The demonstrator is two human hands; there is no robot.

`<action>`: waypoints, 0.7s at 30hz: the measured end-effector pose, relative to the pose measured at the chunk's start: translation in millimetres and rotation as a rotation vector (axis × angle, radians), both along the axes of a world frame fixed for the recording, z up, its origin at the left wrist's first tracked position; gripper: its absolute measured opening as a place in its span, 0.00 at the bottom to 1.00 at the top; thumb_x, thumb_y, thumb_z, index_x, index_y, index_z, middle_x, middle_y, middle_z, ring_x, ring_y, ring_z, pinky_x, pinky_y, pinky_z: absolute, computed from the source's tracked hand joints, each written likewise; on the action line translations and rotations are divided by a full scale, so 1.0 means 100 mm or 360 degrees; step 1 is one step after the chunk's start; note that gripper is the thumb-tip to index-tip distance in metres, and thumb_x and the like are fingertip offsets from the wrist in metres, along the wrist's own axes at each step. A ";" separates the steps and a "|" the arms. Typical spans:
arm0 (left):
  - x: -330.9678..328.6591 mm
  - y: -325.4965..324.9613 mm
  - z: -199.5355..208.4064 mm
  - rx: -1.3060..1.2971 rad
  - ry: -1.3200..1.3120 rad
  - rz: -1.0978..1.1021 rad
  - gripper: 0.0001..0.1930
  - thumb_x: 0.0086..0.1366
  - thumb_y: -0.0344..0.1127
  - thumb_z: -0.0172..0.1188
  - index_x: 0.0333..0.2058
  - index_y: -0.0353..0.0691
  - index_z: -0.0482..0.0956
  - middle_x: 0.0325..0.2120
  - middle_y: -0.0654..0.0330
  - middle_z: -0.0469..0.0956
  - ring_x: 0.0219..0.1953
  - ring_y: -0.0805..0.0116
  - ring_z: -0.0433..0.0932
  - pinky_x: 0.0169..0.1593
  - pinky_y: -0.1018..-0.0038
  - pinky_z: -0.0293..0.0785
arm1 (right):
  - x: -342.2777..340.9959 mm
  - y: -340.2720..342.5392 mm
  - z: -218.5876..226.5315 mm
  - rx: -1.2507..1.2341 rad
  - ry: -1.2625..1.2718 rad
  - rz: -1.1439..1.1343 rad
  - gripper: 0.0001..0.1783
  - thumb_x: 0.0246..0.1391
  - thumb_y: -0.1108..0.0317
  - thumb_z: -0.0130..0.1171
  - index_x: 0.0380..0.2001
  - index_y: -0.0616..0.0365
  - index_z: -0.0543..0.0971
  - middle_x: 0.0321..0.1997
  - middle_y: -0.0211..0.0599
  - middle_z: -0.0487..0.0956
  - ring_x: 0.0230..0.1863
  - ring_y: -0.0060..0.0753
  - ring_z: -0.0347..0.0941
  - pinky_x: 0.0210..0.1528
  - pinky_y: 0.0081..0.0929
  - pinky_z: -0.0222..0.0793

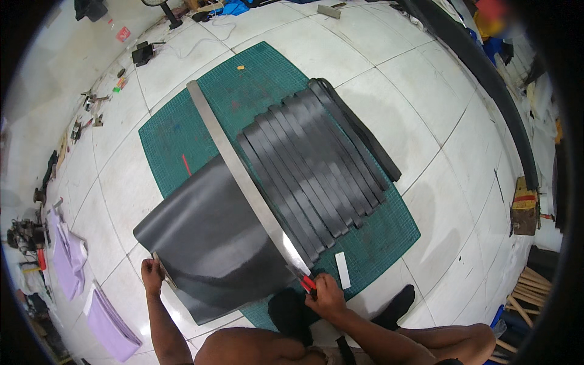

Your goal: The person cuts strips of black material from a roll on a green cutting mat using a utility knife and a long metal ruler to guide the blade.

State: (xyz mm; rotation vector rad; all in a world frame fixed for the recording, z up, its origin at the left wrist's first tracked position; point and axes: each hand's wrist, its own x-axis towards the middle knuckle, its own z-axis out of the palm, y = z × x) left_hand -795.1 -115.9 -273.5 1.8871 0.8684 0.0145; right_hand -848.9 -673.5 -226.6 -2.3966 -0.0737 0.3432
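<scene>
Head view. A person sits on a white tiled floor (426,103) before a green cutting mat (255,85). On the mat lies a large black leather sheet (213,243), its near edge overhanging the mat onto the tiles. A long steel straightedge (243,176) runs diagonally across it, from the mat's far left down toward the person. To the right of the straightedge, a row of already cut black leather strips (316,164) lies side by side, overlapping slightly.

The left hand (151,275) is closed on the sheet's near left corner, its grip pinching the edge together with what looks like a small pale object; the exact hold cannot be told. The right hand (325,294) is closed around a red-handled cutting knife (306,283), whose tip sits at the near end of the straightedge. A small white card (343,269) lies on the mat just beside this hand.

Handling, as judged: the sheet appears limp and fairly heavy, with a smooth, glossy face that may slide under the ruler; it is best held at a corner or edge and kept flat. The strips look floppy and are best lifted together. The straightedge is rigid and should be pressed from above.

Purple sheets (112,325) and scattered tools (91,109) lie well apart at left.
</scene>
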 end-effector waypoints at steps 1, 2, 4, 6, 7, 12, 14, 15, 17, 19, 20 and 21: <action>0.00 -0.02 -0.01 0.0005 0.0020 0.0013 0.09 0.72 0.36 0.59 0.34 0.42 0.70 0.20 0.67 0.70 0.18 0.78 0.66 0.20 0.77 0.63 | -0.02 0.00 0.00 0.0017 -0.0040 -0.0008 0.27 0.40 0.69 0.71 0.45 0.64 0.72 0.50 0.52 0.71 0.51 0.58 0.73 0.50 0.45 0.76; 0.00 -0.06 -0.04 0.0008 0.0041 0.0025 0.08 0.72 0.36 0.59 0.34 0.42 0.70 0.20 0.67 0.70 0.18 0.78 0.66 0.21 0.77 0.64 | -0.04 -0.01 -0.01 0.0031 -0.0080 -0.0017 0.27 0.41 0.70 0.70 0.45 0.64 0.73 0.50 0.52 0.71 0.51 0.58 0.73 0.50 0.46 0.76; 0.00 -0.01 -0.08 0.0134 0.0055 0.0037 0.08 0.70 0.36 0.60 0.35 0.41 0.72 0.23 0.65 0.71 0.22 0.76 0.70 0.25 0.75 0.68 | -0.03 0.00 0.00 0.0039 -0.0160 -0.0010 0.26 0.41 0.70 0.70 0.44 0.64 0.73 0.49 0.51 0.72 0.49 0.57 0.74 0.48 0.45 0.77; -0.13 0.38 -0.07 0.0320 0.0099 0.0012 0.09 0.69 0.36 0.62 0.36 0.38 0.73 0.26 0.61 0.74 0.27 0.69 0.74 0.31 0.70 0.72 | 0.00 0.09 0.00 0.0068 -0.0233 0.0028 0.26 0.38 0.71 0.71 0.43 0.63 0.73 0.47 0.51 0.72 0.46 0.56 0.75 0.45 0.42 0.78; -0.15 0.47 -0.08 0.0391 0.0123 -0.0006 0.10 0.68 0.37 0.63 0.37 0.37 0.74 0.28 0.59 0.75 0.30 0.66 0.76 0.35 0.68 0.74 | -0.02 0.10 -0.02 0.0084 -0.0251 0.0038 0.25 0.38 0.71 0.71 0.42 0.63 0.73 0.47 0.50 0.72 0.46 0.55 0.75 0.45 0.42 0.78; 0.43 -0.33 0.28 0.1598 -0.0210 -0.0108 0.20 0.64 0.42 0.66 0.45 0.30 0.76 0.43 0.45 0.77 0.49 0.46 0.75 0.54 0.56 0.69 | -0.08 0.03 -0.11 -0.0014 -0.0337 0.0082 0.23 0.37 0.72 0.70 0.38 0.62 0.73 0.45 0.48 0.72 0.44 0.53 0.75 0.43 0.41 0.78; 0.90 -0.80 0.38 0.1384 -0.0364 -0.0256 0.25 0.64 0.42 0.66 0.52 0.29 0.74 0.49 0.44 0.76 0.54 0.46 0.73 0.58 0.56 0.68 | -0.08 0.04 -0.07 0.0006 -0.0317 0.0072 0.23 0.37 0.73 0.70 0.38 0.62 0.73 0.44 0.48 0.72 0.44 0.54 0.75 0.43 0.40 0.78; 1.19 -1.15 0.43 0.1292 -0.0498 -0.0421 0.24 0.65 0.43 0.65 0.52 0.30 0.74 0.49 0.45 0.76 0.55 0.46 0.73 0.59 0.56 0.67 | -0.08 0.00 -0.06 -0.0007 -0.0305 0.0064 0.23 0.37 0.73 0.70 0.38 0.63 0.73 0.44 0.49 0.72 0.44 0.54 0.75 0.43 0.40 0.78; 1.66 -1.77 0.56 0.1166 -0.0596 -0.0657 0.24 0.65 0.43 0.65 0.54 0.34 0.75 0.50 0.45 0.77 0.54 0.46 0.74 0.60 0.57 0.68 | -0.11 -0.01 -0.08 0.0001 -0.0266 0.0071 0.24 0.37 0.72 0.70 0.39 0.63 0.73 0.45 0.49 0.72 0.44 0.55 0.75 0.43 0.41 0.77; 2.01 -2.06 0.42 0.1070 -0.0574 -0.0925 0.26 0.66 0.44 0.63 0.58 0.34 0.72 0.57 0.44 0.72 0.62 0.43 0.69 0.66 0.55 0.62 | -0.12 0.03 -0.10 0.0002 -0.0265 0.0072 0.25 0.37 0.71 0.71 0.41 0.63 0.73 0.46 0.50 0.73 0.44 0.56 0.75 0.42 0.42 0.77; 2.13 -2.16 0.29 0.1081 -0.0658 -0.1052 0.28 0.67 0.46 0.61 0.60 0.35 0.71 0.61 0.43 0.70 0.66 0.43 0.65 0.69 0.53 0.59 | -0.13 0.04 -0.11 -0.0013 -0.0278 0.0062 0.26 0.37 0.71 0.71 0.41 0.64 0.73 0.47 0.51 0.73 0.45 0.57 0.75 0.42 0.42 0.77; 2.23 -2.33 0.23 0.1187 -0.0559 -0.1135 0.29 0.68 0.47 0.59 0.61 0.35 0.69 0.63 0.43 0.67 0.68 0.42 0.62 0.70 0.51 0.55 | -0.15 0.02 -0.15 0.0003 -0.0271 0.0024 0.26 0.38 0.70 0.72 0.42 0.64 0.73 0.48 0.52 0.73 0.45 0.58 0.75 0.42 0.43 0.77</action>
